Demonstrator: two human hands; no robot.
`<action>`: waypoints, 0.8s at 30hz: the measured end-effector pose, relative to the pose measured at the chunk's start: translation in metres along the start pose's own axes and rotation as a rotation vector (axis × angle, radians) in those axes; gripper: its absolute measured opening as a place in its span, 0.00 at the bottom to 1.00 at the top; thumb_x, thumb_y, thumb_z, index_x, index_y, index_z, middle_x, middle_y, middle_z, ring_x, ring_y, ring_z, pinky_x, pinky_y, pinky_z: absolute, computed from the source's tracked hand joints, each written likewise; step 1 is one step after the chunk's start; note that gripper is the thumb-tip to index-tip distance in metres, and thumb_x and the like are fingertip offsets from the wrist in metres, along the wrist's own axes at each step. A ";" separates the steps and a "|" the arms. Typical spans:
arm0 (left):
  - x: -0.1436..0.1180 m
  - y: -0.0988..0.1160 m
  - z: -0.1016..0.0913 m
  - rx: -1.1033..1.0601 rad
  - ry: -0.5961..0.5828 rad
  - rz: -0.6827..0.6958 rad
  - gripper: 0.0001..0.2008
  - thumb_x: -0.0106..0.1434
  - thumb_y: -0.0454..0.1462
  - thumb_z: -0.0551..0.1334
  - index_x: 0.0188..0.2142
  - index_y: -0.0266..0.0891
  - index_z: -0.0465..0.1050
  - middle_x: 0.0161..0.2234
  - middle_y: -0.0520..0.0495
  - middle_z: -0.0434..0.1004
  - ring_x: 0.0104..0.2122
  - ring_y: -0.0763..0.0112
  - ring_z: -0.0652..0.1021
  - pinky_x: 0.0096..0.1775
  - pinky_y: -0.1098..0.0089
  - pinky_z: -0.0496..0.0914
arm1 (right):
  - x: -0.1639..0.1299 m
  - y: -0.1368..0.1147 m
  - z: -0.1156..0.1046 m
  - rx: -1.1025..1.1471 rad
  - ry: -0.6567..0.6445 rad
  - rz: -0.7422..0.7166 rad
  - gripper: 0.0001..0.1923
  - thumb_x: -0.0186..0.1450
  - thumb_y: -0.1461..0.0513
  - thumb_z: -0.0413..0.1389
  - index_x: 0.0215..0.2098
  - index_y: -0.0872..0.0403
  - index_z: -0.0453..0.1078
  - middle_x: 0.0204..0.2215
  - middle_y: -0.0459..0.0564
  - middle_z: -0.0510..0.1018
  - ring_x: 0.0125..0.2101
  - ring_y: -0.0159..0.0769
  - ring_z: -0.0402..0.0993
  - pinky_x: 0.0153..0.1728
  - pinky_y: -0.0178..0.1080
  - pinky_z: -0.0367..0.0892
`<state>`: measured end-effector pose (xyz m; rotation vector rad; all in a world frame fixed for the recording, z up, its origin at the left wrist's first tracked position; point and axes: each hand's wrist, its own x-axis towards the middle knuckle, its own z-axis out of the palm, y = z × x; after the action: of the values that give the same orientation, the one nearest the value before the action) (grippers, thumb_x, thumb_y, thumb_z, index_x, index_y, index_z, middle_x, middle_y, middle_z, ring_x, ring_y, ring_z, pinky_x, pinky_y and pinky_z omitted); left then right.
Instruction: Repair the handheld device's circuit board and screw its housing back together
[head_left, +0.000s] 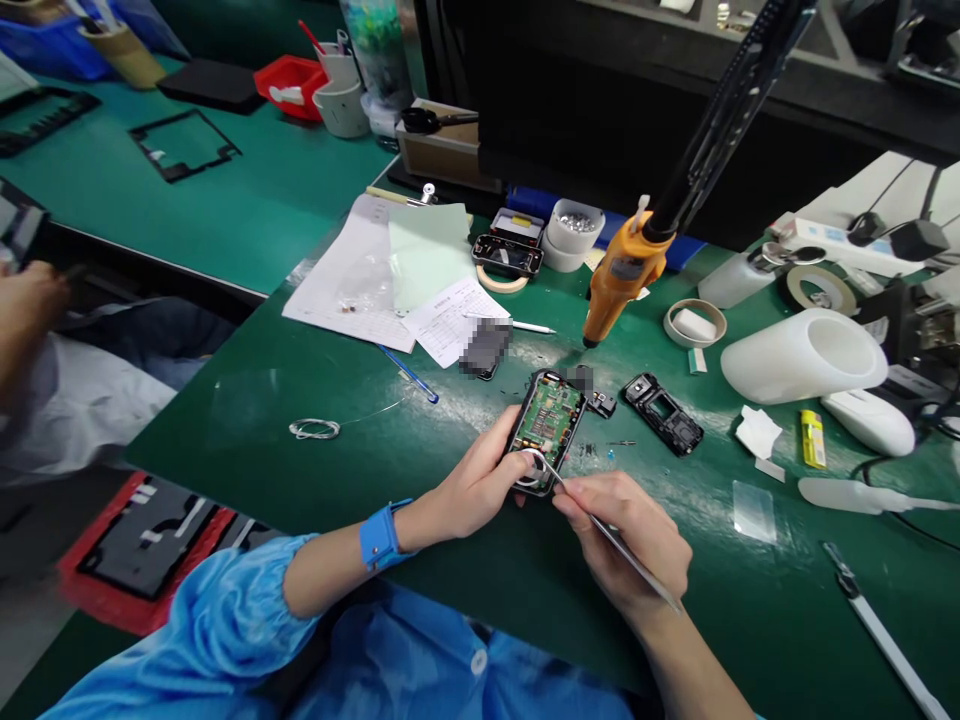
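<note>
My left hand [480, 475] is closed around an opened handheld device [551, 415], its green circuit board facing up. The left thumb lies over the device's lower end, beside a small white ring-shaped part [534, 468]. Pinched in my right hand [641, 530] is a slim pointed metal tool [611, 535]; whether it is tweezers or a pick I cannot tell. Its tip reaches the board's lower end, near the left thumb. A black back housing [664, 413] lies to the right of the device, with a small black module [602, 403] closer by.
An orange electric screwdriver [626, 275] hangs above the device. Papers [345, 270], a blue pen [407, 373] and a coil of thin wire [315, 428] lie left. A white cylinder [765, 360], lighter [812, 438] and mouse [870, 420] are right. A co-worker's hand [30, 305] shows far left.
</note>
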<state>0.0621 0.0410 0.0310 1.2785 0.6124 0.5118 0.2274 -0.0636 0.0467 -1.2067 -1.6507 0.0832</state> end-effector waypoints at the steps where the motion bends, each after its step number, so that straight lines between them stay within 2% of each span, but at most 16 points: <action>1: 0.000 0.000 0.000 -0.014 0.004 -0.003 0.18 0.73 0.45 0.60 0.57 0.38 0.72 0.38 0.47 0.78 0.31 0.68 0.76 0.29 0.71 0.76 | 0.000 0.000 0.000 0.005 0.007 0.011 0.09 0.73 0.73 0.64 0.46 0.55 0.79 0.33 0.50 0.88 0.31 0.35 0.87 0.33 0.35 0.82; 5: 0.001 -0.002 0.000 -0.050 0.017 -0.009 0.21 0.73 0.46 0.61 0.59 0.38 0.71 0.38 0.47 0.77 0.31 0.68 0.76 0.27 0.73 0.75 | 0.000 0.000 0.002 0.060 0.108 0.091 0.11 0.71 0.72 0.66 0.46 0.52 0.80 0.33 0.49 0.89 0.30 0.37 0.87 0.32 0.38 0.83; 8: -0.001 -0.004 0.000 -0.065 0.013 0.005 0.21 0.74 0.47 0.61 0.60 0.38 0.71 0.38 0.48 0.76 0.30 0.70 0.75 0.28 0.73 0.76 | -0.001 -0.001 0.004 0.111 0.170 0.245 0.06 0.73 0.68 0.66 0.43 0.50 0.80 0.31 0.47 0.89 0.29 0.37 0.88 0.33 0.39 0.84; 11: -0.002 -0.006 0.000 -0.065 -0.001 0.029 0.20 0.76 0.47 0.61 0.60 0.39 0.70 0.38 0.49 0.75 0.29 0.72 0.74 0.28 0.73 0.76 | -0.001 -0.004 0.007 0.217 0.204 0.405 0.05 0.76 0.65 0.65 0.41 0.49 0.79 0.30 0.45 0.88 0.29 0.35 0.87 0.32 0.36 0.84; 14: -0.002 -0.008 0.000 -0.056 -0.009 0.053 0.18 0.78 0.47 0.61 0.59 0.39 0.70 0.39 0.49 0.75 0.29 0.72 0.74 0.27 0.74 0.75 | 0.001 -0.006 0.009 0.282 0.259 0.449 0.06 0.76 0.62 0.66 0.39 0.49 0.79 0.30 0.44 0.88 0.28 0.33 0.87 0.32 0.34 0.84; 17: -0.003 -0.009 0.000 -0.048 -0.012 0.077 0.17 0.79 0.47 0.60 0.59 0.39 0.70 0.39 0.49 0.74 0.28 0.74 0.74 0.28 0.74 0.75 | 0.004 -0.008 0.010 0.292 0.292 0.487 0.08 0.75 0.60 0.68 0.36 0.50 0.79 0.28 0.45 0.87 0.27 0.33 0.86 0.30 0.33 0.84; 22: -0.004 -0.010 -0.001 0.004 -0.020 0.113 0.19 0.80 0.47 0.59 0.62 0.39 0.68 0.36 0.51 0.74 0.27 0.73 0.74 0.29 0.73 0.74 | 0.010 -0.010 0.010 0.344 0.296 0.696 0.17 0.71 0.52 0.72 0.31 0.52 0.78 0.23 0.46 0.85 0.20 0.32 0.82 0.25 0.32 0.82; 24: -0.003 -0.009 -0.002 0.031 -0.021 0.121 0.19 0.81 0.47 0.59 0.61 0.38 0.67 0.34 0.52 0.74 0.26 0.72 0.74 0.29 0.72 0.73 | 0.011 -0.010 0.010 0.363 0.295 0.738 0.18 0.71 0.51 0.72 0.30 0.52 0.77 0.21 0.45 0.85 0.18 0.31 0.81 0.25 0.30 0.82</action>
<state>0.0586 0.0380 0.0224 1.3539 0.5290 0.5895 0.2134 -0.0554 0.0556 -1.4009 -0.8274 0.6059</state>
